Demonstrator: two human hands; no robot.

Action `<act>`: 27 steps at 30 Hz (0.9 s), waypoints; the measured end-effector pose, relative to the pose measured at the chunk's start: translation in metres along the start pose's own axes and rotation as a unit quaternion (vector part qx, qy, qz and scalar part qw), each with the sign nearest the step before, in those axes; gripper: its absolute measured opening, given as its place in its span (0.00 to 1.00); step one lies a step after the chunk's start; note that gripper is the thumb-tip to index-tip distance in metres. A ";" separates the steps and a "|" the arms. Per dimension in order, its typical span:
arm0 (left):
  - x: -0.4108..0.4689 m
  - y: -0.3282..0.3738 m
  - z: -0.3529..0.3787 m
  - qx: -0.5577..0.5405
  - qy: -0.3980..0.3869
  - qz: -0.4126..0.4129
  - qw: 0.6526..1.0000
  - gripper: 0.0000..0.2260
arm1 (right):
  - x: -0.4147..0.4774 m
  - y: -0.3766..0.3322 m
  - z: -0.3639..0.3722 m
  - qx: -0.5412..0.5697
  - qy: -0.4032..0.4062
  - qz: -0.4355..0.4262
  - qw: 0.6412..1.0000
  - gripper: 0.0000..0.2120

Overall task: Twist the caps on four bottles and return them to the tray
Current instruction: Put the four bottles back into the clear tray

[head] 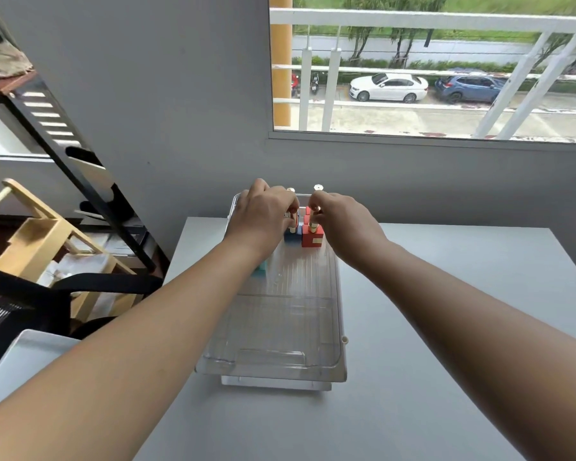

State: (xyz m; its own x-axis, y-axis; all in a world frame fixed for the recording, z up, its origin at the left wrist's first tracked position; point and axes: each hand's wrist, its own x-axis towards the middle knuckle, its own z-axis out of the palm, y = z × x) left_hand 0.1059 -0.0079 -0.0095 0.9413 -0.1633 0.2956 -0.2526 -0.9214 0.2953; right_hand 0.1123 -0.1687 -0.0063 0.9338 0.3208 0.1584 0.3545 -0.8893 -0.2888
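A clear plastic tray (pixel 273 357) lies on the grey table, long side running away from me. At its far end stand small square bottles with gold caps: a red bottle (pixel 312 240), a dark blue bottle (pixel 291 240) beside it, and more behind them, partly hidden. A teal bottle (pixel 261 268) peeks out under my left wrist. My left hand (pixel 263 216) is closed on the gold cap of the blue bottle. My right hand (pixel 343 224) pinches the gold cap of the red bottle. Two further gold caps (pixel 319 187) rise behind my fingers.
The grey table (pixel 446 327) runs to the wall under a window. A black ladder shelf (pixel 80 168) and a wooden rack (pixel 44 234) stand left of the table. A black chair arm (pixel 47 287) and a white surface (pixel 30 347) sit at my near left.
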 end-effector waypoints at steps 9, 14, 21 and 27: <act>0.007 -0.004 0.003 0.004 0.009 0.007 1.000 0.07 | 0.007 -0.001 -0.001 -0.008 0.001 0.004 1.000 0.09; -0.002 -0.003 -0.003 -0.013 0.024 0.023 0.999 0.16 | 0.000 -0.002 -0.001 0.010 -0.006 0.000 1.000 0.06; -0.008 0.000 -0.006 0.040 0.003 -0.035 0.999 0.18 | -0.019 -0.002 0.000 0.078 0.046 -0.009 0.996 0.14; 0.000 0.002 0.001 0.095 -0.103 -0.097 0.985 0.18 | -0.027 0.000 0.007 0.088 0.047 0.077 0.992 0.14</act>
State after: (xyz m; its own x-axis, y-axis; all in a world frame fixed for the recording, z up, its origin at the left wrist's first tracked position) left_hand 0.1055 -0.0101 -0.0100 0.9982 -0.0267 0.0542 -0.0345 -0.9885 0.1474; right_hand 0.0870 -0.1749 -0.0174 0.9719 0.1463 0.1844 0.2184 -0.8526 -0.4748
